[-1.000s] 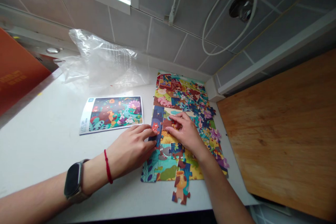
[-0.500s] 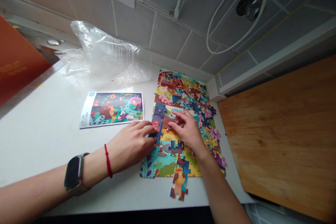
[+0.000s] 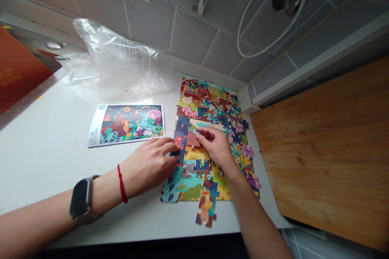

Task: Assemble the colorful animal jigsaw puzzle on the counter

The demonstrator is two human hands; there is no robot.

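Observation:
My right hand [image 3: 216,145] pinches a brown jigsaw puzzle piece [image 3: 192,139] between thumb and index finger, just above the farm-scene board [image 3: 223,194]. The piece looks slightly tilted and is beside a joined column of dark blue pieces with a red animal [image 3: 178,141]. My left hand [image 3: 153,162] lies with its fingers stretched over that column's left edge, holding nothing; its fingertips touch the pieces. Below, joined pieces showing an orange-brown animal [image 3: 206,204] stick out past the board's front edge. Several loose puzzle pieces [image 3: 247,151] cover the board's right side.
A picture card [image 3: 130,123] lies left of the board. Behind it is a crumpled clear plastic bag [image 3: 114,60]. An orange box [image 3: 21,68] stands at far left, a wooden board [image 3: 322,141] at right. A white cable [image 3: 240,44] hangs against the tiled wall.
My right hand has tilted the brown piece and shifted slightly, with its fingers closer together. The left hand stays at the column. The whole view has moved a little.

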